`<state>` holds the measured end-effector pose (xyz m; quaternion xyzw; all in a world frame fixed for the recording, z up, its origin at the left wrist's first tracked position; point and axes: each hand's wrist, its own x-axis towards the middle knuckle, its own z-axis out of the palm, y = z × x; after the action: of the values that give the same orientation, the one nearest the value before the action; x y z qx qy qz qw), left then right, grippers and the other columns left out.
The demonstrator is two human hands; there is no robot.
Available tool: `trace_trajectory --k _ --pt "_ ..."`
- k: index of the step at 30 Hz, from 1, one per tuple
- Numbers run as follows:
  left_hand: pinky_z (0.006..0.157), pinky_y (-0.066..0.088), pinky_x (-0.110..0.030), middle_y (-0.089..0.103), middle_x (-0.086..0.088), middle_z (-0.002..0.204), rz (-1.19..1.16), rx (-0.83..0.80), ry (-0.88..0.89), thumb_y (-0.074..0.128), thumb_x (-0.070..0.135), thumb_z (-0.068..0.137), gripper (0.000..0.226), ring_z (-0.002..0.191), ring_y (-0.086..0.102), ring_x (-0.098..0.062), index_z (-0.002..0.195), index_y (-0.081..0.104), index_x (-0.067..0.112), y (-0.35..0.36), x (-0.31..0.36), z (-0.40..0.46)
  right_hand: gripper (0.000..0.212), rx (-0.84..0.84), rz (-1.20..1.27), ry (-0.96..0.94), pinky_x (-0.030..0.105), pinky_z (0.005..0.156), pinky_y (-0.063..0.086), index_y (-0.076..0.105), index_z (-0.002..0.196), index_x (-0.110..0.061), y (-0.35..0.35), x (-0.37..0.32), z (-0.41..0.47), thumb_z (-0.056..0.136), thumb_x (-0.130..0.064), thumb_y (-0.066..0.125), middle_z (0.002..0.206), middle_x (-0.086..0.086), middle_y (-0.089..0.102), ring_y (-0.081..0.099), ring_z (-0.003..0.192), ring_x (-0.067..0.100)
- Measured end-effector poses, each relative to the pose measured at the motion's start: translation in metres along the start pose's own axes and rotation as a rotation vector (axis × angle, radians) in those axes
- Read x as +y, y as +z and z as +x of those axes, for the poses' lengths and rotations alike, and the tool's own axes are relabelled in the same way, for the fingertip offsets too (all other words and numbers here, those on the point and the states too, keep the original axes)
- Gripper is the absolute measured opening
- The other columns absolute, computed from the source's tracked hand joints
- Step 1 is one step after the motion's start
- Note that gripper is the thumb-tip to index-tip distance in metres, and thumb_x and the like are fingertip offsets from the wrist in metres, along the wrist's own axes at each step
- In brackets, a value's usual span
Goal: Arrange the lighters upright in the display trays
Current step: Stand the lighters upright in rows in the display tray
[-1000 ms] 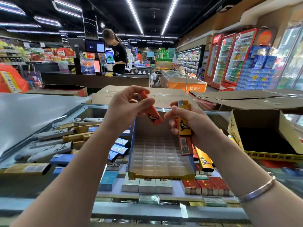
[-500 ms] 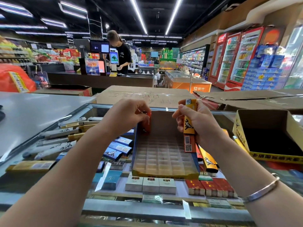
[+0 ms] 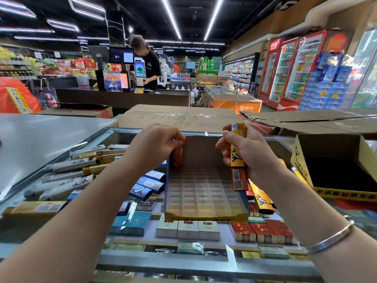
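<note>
Lighters, assorted colours, for upright stocking in a display tray [image 3: 206, 193]; location: glass counter [image 3: 85, 139] over cigarette stock.

Item 1, glass counter. Bears the tray, a row of loose lighters to the left and an open yellow carton [image 3: 334, 170] to the right. Risk, judged: smooth glass gives the tray no hold, so a downward push at its far end could slide it back.

Item 2, display tray. Clear gridded insert in a blue-and-yellow card shell, back panel raised. Nearly every cell is vacant; most of the job remains. Risk, judged: cells are shallow and close-set, so a lighter seated off-centre may straddle two cells or lean.

Item 3, right hand [image 3: 251, 154]. Fingers curled round a bundle: a yellow lighter [image 3: 237, 148] uppermost, a red lighter [image 3: 239, 180] hanging below it, further ones behind. Held above the tray's right edge. Risk, judged: the bundle is loosely stacked and the lowest pieces could slip out and knock placed stock.

Item 4, left hand [image 3: 155, 146]. Fingers gripping the top of an orange lighter [image 3: 177, 158], which stands roughly upright at the far-left corner against the back panel. Whether its base is seated cannot be told. Risk, judged: released early, it may topple forward.
</note>
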<state>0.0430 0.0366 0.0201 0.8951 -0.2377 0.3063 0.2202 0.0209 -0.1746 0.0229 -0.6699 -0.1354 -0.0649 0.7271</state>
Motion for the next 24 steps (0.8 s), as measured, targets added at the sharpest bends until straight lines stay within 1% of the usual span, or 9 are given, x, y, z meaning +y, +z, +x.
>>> trace_trajectory --k 2,4,7,12,15,18,21,23,24 --pt "0.074 0.045 -0.032 0.06 0.002 0.094 0.037 -0.021 0.011 0.063 0.018 0.087 0.013 0.085 0.052 -0.015 0.097 0.07 0.016 0.001 0.003 0.001 0.003 0.007 -0.009 0.007 0.023 0.047 0.047 0.051 0.096 -0.016 0.0 0.0 0.0 0.095 -0.013 0.05 0.071 0.008 0.064 0.055 0.059 0.014" --pt "0.072 0.045 -0.029 0.05 0.002 0.103 0.056 -0.006 0.009 0.063 0.018 0.086 0.012 0.081 0.052 -0.014 0.095 0.071 0.013 0.001 0.004 0.002 0.003 0.014 -0.015 0.013 0.023 0.047 0.047 0.051 0.096 -0.017 -0.001 0.0 0.0 0.095 -0.014 0.05 0.072 0.008 0.064 0.055 0.059 0.014" --pt "0.074 0.045 -0.026 0.051 0.004 0.099 0.009 -0.008 -0.041 0.061 0.014 0.088 0.014 0.081 0.054 -0.014 0.098 0.071 0.011 0.002 0.005 0.002 0.003 0.013 -0.016 0.016 0.024 0.048 0.047 0.051 0.097 -0.017 0.0 0.001 0.0 0.095 -0.015 0.05 0.073 0.008 0.064 0.055 0.06 0.014" --pt "0.084 0.052 -0.036 0.058 0.001 0.099 -0.132 0.025 -0.099 0.059 0.007 0.088 0.023 0.088 0.06 -0.017 0.109 0.067 0.01 0.009 0.004 -0.005 0.002 0.019 0.144 0.005 0.026 0.05 0.048 0.05 0.097 -0.014 0.001 0.002 0.0 0.095 -0.015 0.05 0.065 0.004 0.057 0.053 0.057 0.014" --pt "0.084 0.052 -0.038 0.057 -0.001 0.108 -0.166 0.077 -0.122 0.061 0.014 0.088 0.029 0.085 0.058 -0.012 0.117 0.062 0.014 0.01 0.006 -0.007 0.002 0.037 0.361 -0.008 0.027 0.055 0.048 0.05 0.093 -0.014 -0.001 -0.001 0.001 0.094 -0.015 0.051 0.059 0.0 0.053 0.052 0.055 0.013" --pt "0.084 0.047 -0.033 0.057 0.003 0.105 -0.114 0.175 -0.049 0.062 0.029 0.086 0.026 0.093 0.052 -0.012 0.109 0.066 0.018 0.009 0.019 -0.008 0.004 0.047 0.476 -0.039 0.027 0.062 0.05 0.051 0.09 -0.016 -0.003 -0.005 0.002 0.093 -0.017 0.053 0.058 -0.001 0.053 0.053 0.056 0.013" --pt "0.071 0.047 -0.021 0.06 0.017 0.085 -0.303 0.025 -0.026 0.057 0.051 0.076 0.038 0.08 0.056 0.0 0.104 0.062 0.026 0.009 0.044 -0.011 0.008 -0.011 0.552 -0.061 0.028 0.068 0.053 0.051 0.093 -0.016 -0.002 -0.006 0.001 0.088 -0.02 0.056 0.061 -0.002 0.052 0.055 0.061 0.013" --pt "0.063 0.051 -0.017 0.066 0.012 0.081 -0.52 -0.131 -0.082 0.06 0.054 0.067 0.053 0.073 0.062 0.003 0.112 0.053 0.026 0.012 0.059 -0.013 0.014 -0.066 0.538 -0.073 0.032 0.077 0.052 0.052 0.094 -0.017 0.002 -0.005 -0.001 0.083 -0.024 0.058 0.063 -0.002 0.053 0.055 0.066 0.014" --pt "0.066 0.054 -0.018 0.069 0.008 0.082 -0.625 -0.174 -0.113 0.065 0.049 0.065 0.056 0.075 0.065 0.002 0.114 0.047 0.028 0.014 0.062 -0.013 0.015 -0.088 0.527 -0.08 0.033 0.08 0.051 0.053 0.094 -0.016 0.004 -0.004 -0.002 0.082 -0.024 0.058 0.063 -0.002 0.053 0.056 0.067 0.015"
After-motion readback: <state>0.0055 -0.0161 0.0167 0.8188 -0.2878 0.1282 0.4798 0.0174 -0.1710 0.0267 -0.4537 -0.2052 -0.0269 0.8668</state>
